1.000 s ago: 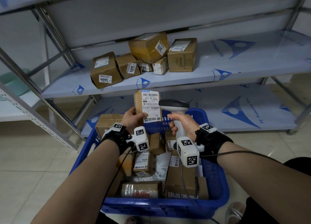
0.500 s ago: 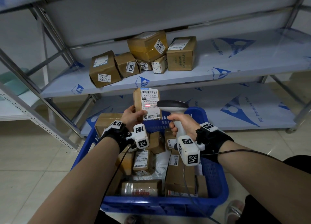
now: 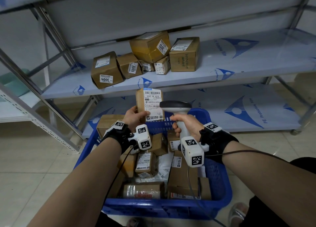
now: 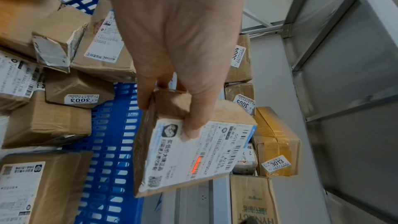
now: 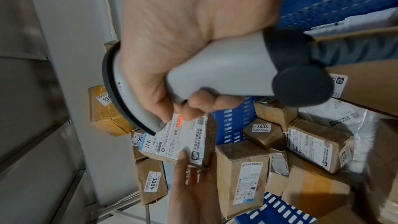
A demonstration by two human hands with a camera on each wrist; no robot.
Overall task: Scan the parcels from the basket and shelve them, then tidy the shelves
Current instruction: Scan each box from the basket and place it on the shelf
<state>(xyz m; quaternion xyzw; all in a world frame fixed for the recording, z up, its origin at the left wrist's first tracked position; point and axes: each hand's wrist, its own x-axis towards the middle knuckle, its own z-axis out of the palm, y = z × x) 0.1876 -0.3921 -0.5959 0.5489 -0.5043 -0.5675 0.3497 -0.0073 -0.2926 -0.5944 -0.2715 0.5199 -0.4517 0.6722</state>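
Grey metal shelves (image 3: 239, 68) stand at the far side, with brown cardboard parcels (image 3: 106, 69) on them. Near us sits a blue plastic basket (image 3: 220, 184) full of boxes. Above it, the left hand (image 3: 135, 115) grips a small brown box with a white label (image 3: 150, 103). The right hand (image 3: 186, 124) grips a grey scanner gun (image 3: 176, 105) (its red light glows on the label).
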